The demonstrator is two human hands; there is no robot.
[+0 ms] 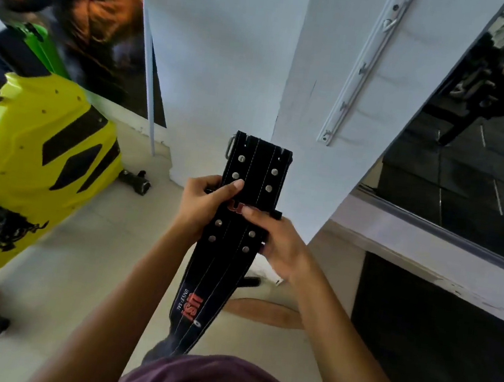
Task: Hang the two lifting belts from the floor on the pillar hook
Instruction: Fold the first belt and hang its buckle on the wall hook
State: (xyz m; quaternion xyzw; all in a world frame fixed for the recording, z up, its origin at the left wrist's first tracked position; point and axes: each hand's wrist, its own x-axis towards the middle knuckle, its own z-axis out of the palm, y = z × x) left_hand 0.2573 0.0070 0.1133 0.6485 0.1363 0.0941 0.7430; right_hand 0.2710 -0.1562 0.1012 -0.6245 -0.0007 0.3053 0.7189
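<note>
1. Black belt (242,208) is off the floor, held lengthwise in front of the chest with its buckle end (232,147) pointing up and away toward the pillar (246,64). The tail hangs down toward the torso. Judged reason: the buckle end is led first so that it can be raised to a hook.
2. Hook rail (363,68), white, is screwed to the right face of the pillar, well above and right of the belt. Several small hooks show along it and all look bare. Belt and rail are well apart.
3. Left hand (201,207): grip closed around the left edge of the belt, thumb lying across its front face near the rivets, fingers wrapped behind.
4. Right hand (279,244): grip closed on the right edge, slightly nearer than the left hand, thumb on top near the red logo; the fingers underneath are hidden.
5. Both grips are narrow, clamped on the belt from opposite edges. This probably keeps the stiff strap flat and steady.
6. A tan curved strip (262,309) lies on the floor (85,266) below the right forearm. It may be the second belt; I cannot tell for certain.
7. Judgement: first belt not yet hung.
</note>
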